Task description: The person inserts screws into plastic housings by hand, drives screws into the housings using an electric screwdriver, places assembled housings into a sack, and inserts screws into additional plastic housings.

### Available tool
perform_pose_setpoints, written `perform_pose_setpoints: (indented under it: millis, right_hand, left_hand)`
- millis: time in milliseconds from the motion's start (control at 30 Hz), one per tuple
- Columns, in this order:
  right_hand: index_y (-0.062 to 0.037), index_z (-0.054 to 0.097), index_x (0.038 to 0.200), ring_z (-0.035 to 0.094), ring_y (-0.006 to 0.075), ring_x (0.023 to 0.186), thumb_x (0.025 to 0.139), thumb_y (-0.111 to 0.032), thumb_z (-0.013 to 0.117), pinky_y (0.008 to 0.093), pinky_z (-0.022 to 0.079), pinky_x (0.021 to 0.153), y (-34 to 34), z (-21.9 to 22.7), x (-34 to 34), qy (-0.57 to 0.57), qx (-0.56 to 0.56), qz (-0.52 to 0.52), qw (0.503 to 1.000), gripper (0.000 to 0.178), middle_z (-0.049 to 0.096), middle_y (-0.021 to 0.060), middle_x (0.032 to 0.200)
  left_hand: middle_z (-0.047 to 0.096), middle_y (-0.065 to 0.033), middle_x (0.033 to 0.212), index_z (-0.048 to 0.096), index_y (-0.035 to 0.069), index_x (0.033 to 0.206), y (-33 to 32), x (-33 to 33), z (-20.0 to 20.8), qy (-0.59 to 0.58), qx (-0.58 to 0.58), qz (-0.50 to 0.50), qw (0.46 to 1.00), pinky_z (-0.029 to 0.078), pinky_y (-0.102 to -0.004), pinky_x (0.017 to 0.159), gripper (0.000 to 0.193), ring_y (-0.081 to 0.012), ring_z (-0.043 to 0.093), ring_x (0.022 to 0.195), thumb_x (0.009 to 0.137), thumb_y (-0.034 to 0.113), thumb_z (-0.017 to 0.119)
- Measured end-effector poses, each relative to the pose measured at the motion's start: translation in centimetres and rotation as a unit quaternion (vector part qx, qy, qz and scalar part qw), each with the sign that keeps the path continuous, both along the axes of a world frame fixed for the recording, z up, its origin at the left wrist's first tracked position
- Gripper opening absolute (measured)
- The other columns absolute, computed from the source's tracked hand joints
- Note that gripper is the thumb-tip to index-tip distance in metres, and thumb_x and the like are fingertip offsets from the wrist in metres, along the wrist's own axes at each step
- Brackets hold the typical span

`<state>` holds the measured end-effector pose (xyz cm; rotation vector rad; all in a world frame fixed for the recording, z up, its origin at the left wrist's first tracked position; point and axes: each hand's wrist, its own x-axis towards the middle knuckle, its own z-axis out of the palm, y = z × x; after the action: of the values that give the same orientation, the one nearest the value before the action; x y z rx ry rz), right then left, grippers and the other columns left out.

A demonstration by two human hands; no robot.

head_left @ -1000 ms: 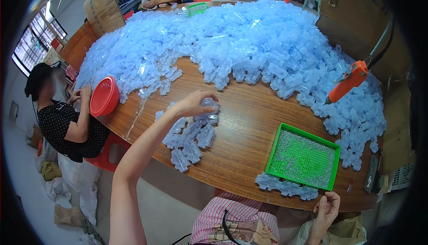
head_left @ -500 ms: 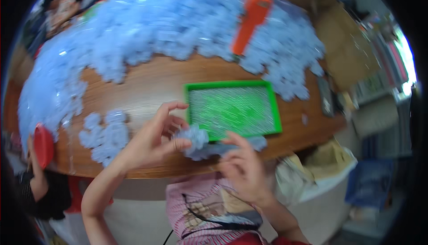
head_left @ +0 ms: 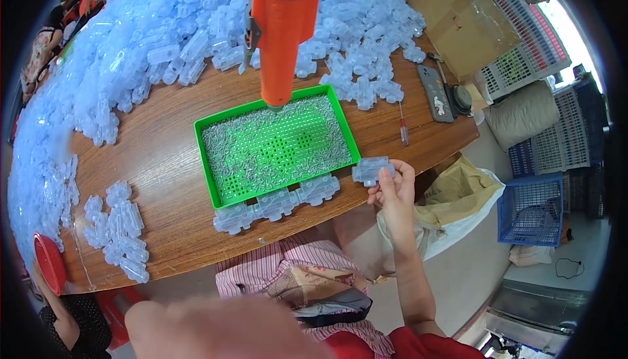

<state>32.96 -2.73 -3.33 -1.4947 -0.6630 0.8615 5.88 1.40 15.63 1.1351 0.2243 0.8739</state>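
Observation:
My right hand [head_left: 394, 192] pinches a clear bluish plastic housing [head_left: 371, 170] just off the green tray's near right corner. My left hand [head_left: 229, 326] is raised close to the camera at the lower edge, a smeared blur whose fingers cannot be made out. Between them, the green perforated tray [head_left: 204, 163] holds a layer of small metal screws [head_left: 314, 114]. Along its front edge lie three similar plastic housings [head_left: 276, 203] in a row. Over the tray's back edge hangs an orange electric screwdriver [head_left: 281, 38], its tip pointing down.
A big heap of bluish plastic parts [head_left: 163, 38] covers the table's back and left. A smaller cluster [head_left: 118, 228] lies front left, near another person's hand with a red bowl [head_left: 50, 264]. At right are a small screwdriver [head_left: 403, 133], a phone [head_left: 435, 94] and an open sack [head_left: 458, 195].
My right hand has moved right and now holds a housing. My left hand has left the tray's front and come toward the camera. The view has shifted.

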Motion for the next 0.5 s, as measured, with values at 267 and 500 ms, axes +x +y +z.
perform_pose_setpoints:
  millis: [267, 500]
  right_hand:
    - [-0.0014, 0.035, 0.117, 0.057, 0.0107, 0.066, 0.098, -0.012, 0.048, 0.0222, 0.051, 0.052, -0.4, -0.8, 0.1, 0.03, -0.001, 0.017, 0.999, 0.025, 0.057, 0.0114, 0.094]
    - [0.0008, 0.039, 0.117, 0.058, 0.0116, 0.067, 0.096, -0.011, 0.053, 0.0236, 0.053, 0.055, 0.1, -1.4, -0.7, 0.025, -0.026, 0.046, 0.998, 0.028, 0.055, 0.0123, 0.099]
  left_hand:
    - [0.063, -0.0016, 0.112, 0.056, 0.012, 0.12, -1.2, -3.9, -0.7, -0.186, 0.188, 0.029, 0.964, 0.048, -0.0289, 0.085, 0.03, -0.0186, 0.063, 0.101, 0.091, 0.005, 0.058]
    - [0.058, 0.0004, 0.118, 0.057, 0.013, 0.12, -4.3, -7.1, -4.2, -0.204, 0.457, 0.22, 0.837, 0.047, -0.0322, 0.089, 0.031, -0.0171, 0.058, 0.108, 0.089, 0.009, 0.062]
